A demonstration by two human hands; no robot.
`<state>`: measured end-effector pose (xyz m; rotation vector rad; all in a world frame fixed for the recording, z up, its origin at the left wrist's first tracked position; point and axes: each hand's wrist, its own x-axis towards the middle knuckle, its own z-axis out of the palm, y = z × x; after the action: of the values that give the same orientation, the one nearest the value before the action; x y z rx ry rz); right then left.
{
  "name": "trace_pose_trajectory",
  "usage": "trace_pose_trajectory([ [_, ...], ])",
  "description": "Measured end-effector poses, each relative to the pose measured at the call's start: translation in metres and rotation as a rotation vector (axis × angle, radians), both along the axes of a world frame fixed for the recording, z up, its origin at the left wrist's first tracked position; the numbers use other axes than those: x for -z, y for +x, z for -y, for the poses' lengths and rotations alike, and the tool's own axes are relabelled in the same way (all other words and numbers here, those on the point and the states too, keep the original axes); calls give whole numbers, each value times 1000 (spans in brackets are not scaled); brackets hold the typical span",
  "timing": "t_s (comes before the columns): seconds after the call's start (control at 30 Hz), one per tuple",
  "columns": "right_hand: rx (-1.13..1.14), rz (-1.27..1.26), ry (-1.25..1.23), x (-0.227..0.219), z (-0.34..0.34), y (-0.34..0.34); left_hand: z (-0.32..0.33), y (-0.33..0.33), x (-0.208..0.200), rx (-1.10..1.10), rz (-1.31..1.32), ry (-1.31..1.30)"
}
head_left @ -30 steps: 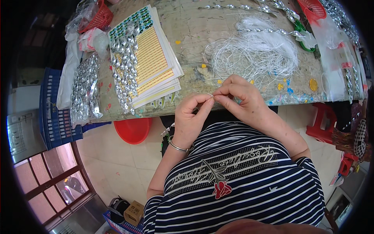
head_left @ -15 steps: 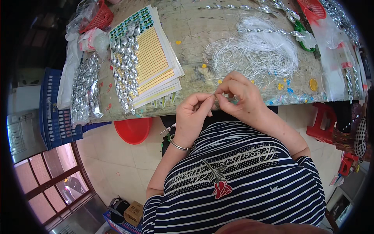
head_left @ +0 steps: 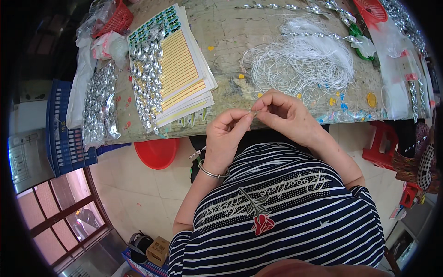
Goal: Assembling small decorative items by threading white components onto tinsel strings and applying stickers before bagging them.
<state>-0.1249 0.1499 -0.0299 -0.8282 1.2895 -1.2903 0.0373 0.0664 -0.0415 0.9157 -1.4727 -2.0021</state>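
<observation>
My left hand [head_left: 224, 136] and my right hand [head_left: 288, 117] meet fingertip to fingertip just over the table's near edge. Each one is closed in a pinch. A tiny, thin glint [head_left: 254, 112] shows between the fingertips, too small to name. Beside my left wrist, the end of a silver twisted strip [head_left: 197, 153] sticks out; the rest of it is hidden. Beyond my right hand lies a tangled heap of white string [head_left: 302, 67], with a silver spiral strip [head_left: 318, 35] across its far part.
On the left of the table, sheets of stickers [head_left: 180, 69] lie under silver twisted strips [head_left: 147, 83]. Further left are a bagged silver bundle [head_left: 100, 104] and a red basket [head_left: 121, 19]. Green-handled scissors [head_left: 362, 44] lie right. A red basin [head_left: 157, 153] stands below the table edge.
My right fingers have shifted, with the thumb now drawn up against the index finger. The small glint between the hands has become visible. My left hand has moved slightly left.
</observation>
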Motion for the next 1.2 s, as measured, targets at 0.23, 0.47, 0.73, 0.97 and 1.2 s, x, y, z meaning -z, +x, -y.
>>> trace_pose_trajectory([
  [0.23, 4, -145, -28, 4, 1, -2, -2, 0, -1, -1, 39, -52],
  [0.47, 9, -243, -93, -2, -1, -5, -2, 2, 4, 58, 84, -55],
  [0.73, -34, 203, 1, -4, 7, -1, 4, 7, 2, 92, 67, -7],
  [0.97, 129, 265, -80, -20, 19, -27, 8, 10, -6, 206, 61, -129],
  [1.2, 388, 191, -282, -42, 17, -80, 8, 17, -3, 270, -62, -116],
])
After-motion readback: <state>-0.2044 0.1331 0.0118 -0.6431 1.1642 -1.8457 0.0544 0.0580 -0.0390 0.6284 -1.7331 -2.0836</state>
